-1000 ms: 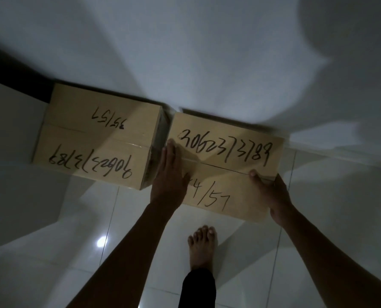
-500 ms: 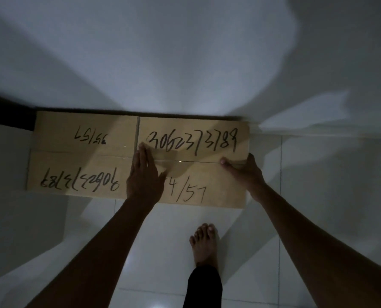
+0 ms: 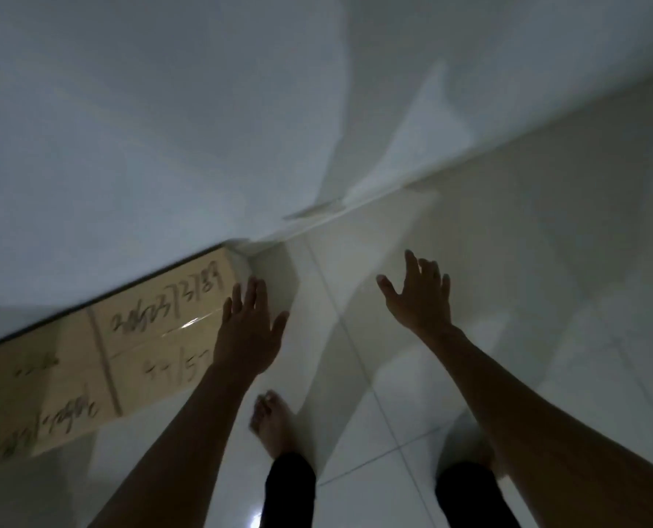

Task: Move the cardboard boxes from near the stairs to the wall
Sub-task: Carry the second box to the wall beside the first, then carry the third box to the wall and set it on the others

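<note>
Boxes (image 3: 134,348) at wall (image 3: 165,146) | both hands lifted off | left (image 3: 247,337), right (image 3: 420,295) fingers spread

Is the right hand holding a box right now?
No. The right hand hangs open over bare floor tiles, well clear of the two boxes along the wall.

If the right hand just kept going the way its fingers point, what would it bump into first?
Probably the white wall. The right hand is open over bare tiled floor, fingers pointing up-frame toward the wall's base, with nothing visible between. Depth is hard to judge in this blurred view.
</note>
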A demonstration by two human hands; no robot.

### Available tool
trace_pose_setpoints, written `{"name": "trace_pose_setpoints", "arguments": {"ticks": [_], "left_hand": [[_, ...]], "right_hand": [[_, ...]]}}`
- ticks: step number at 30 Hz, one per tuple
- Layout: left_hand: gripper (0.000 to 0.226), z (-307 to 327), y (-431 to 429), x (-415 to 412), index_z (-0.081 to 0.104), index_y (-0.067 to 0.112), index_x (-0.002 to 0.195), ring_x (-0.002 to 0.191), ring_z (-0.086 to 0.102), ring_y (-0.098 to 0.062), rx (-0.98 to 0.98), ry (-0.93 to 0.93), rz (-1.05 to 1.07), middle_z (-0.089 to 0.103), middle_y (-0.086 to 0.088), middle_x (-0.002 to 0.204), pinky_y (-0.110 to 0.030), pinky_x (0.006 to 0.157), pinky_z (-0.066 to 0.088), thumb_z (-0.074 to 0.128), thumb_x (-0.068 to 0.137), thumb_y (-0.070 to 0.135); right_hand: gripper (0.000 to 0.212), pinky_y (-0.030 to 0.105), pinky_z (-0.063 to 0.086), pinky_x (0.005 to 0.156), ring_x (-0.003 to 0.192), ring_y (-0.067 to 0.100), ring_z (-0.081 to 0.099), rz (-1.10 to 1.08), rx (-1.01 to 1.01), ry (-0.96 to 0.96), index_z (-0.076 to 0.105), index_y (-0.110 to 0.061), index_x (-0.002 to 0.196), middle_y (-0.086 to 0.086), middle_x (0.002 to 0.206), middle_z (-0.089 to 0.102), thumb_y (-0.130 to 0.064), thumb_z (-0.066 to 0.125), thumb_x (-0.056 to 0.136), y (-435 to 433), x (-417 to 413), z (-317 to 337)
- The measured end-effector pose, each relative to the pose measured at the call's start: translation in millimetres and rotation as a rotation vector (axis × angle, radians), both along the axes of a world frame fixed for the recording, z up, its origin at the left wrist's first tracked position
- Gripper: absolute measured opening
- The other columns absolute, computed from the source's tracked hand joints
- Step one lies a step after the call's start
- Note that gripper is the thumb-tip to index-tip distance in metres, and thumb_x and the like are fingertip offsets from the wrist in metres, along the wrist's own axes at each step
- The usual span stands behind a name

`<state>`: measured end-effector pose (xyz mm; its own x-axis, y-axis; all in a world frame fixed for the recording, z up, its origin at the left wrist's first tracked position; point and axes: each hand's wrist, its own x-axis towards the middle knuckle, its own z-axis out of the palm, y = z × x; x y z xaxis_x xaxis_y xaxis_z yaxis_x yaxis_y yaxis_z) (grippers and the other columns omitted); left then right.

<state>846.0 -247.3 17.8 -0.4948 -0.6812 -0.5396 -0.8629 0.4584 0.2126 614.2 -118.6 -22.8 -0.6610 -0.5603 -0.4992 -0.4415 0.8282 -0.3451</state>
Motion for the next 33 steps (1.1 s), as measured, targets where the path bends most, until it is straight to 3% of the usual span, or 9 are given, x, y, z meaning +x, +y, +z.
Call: {"name": "trace_pose_setpoints", "arguments": {"ticks": [8, 14, 18, 24, 30, 33], "left_hand": [[0.073, 96.3, 160.5, -298.2, 0.003, 0.011, 0.156, 0.153, -0.002, -0.031, 0.053, 0.238, -0.4, -0.001, -0.01, 0.165, -0.041, 0.124, 0.003, 0.027, 0.1, 0.052], [0.084, 141.0, 262.6, -460.2, 0.003, 0.014, 0.156, 0.153, 0.0, -0.03, 0.039, 0.222, -0.687, 0.001, -0.008, 0.166, -0.043, 0.125, 0.006, 0.01, 0.089, 0.064], [0.078, 152.6, 300.6, -556.3, 0.004, 0.014, 0.156, 0.153, -0.002, -0.03, 0.01, 0.23, -0.806, 0.0, -0.008, 0.166, -0.044, 0.125, 0.006, 0.019, 0.094, 0.06], [0.077, 132.3, 333.7, -675.4, 0.001, 0.015, 0.156, 0.153, -0.003, -0.029, 0.033, 0.196, -0.837, -0.002, -0.009, 0.165, -0.043, 0.124, 0.002, 0.026, 0.097, 0.057], [0.078, 60.5, 344.4, -807.1, 0.002, 0.013, 0.156, 0.152, 0.003, -0.032, 0.103, 0.066, -0.847, 0.002, -0.013, 0.165, -0.045, 0.124, 0.007, 0.028, 0.097, 0.057], [0.078, 13.9, 347.2, -882.8, 0.004, 0.01, 0.156, 0.151, 0.011, -0.034, 0.145, 0.05, -0.826, 0.009, -0.015, 0.164, -0.047, 0.122, 0.016, 0.032, 0.097, 0.055]], "right_hand": [[0.081, 0.051, 0.005, 0.124, 0.155, 0.035, 0.012, -0.284, 0.025, 0.082, 0.014, -0.015, 0.161, 0.019, 0.165, 0.023, -0.059, 0.04, 0.097, 245.5, -184.2, 85.5], [0.083, 0.053, 0.006, 0.124, 0.155, 0.039, 0.008, -0.454, 0.117, 0.11, 0.009, -0.017, 0.162, 0.018, 0.166, 0.017, -0.056, 0.044, 0.097, 402.5, -300.0, 143.2], [0.085, 0.051, 0.012, 0.123, 0.154, 0.039, 0.012, -0.601, 0.109, 0.118, 0.011, -0.016, 0.161, 0.019, 0.166, 0.018, -0.055, 0.049, 0.096, 466.2, -376.1, 164.0], [0.085, 0.05, 0.039, 0.112, 0.144, 0.038, 0.037, -0.895, -0.042, 0.003, 0.018, -0.017, 0.16, 0.017, 0.162, 0.028, -0.054, 0.056, 0.094, 510.8, -470.6, 156.7], [0.076, 0.044, 0.042, 0.11, 0.135, 0.036, 0.05, -1.21, -0.17, -0.202, 0.033, -0.011, 0.155, 0.02, 0.147, 0.052, -0.049, 0.059, 0.094, 511.6, -575.5, 89.7], [0.072, 0.044, 0.04, 0.113, 0.136, 0.034, 0.05, -1.353, -0.225, -0.292, 0.038, -0.008, 0.152, 0.02, 0.147, 0.052, -0.046, 0.06, 0.095, 506.6, -625.6, 41.0]]}}
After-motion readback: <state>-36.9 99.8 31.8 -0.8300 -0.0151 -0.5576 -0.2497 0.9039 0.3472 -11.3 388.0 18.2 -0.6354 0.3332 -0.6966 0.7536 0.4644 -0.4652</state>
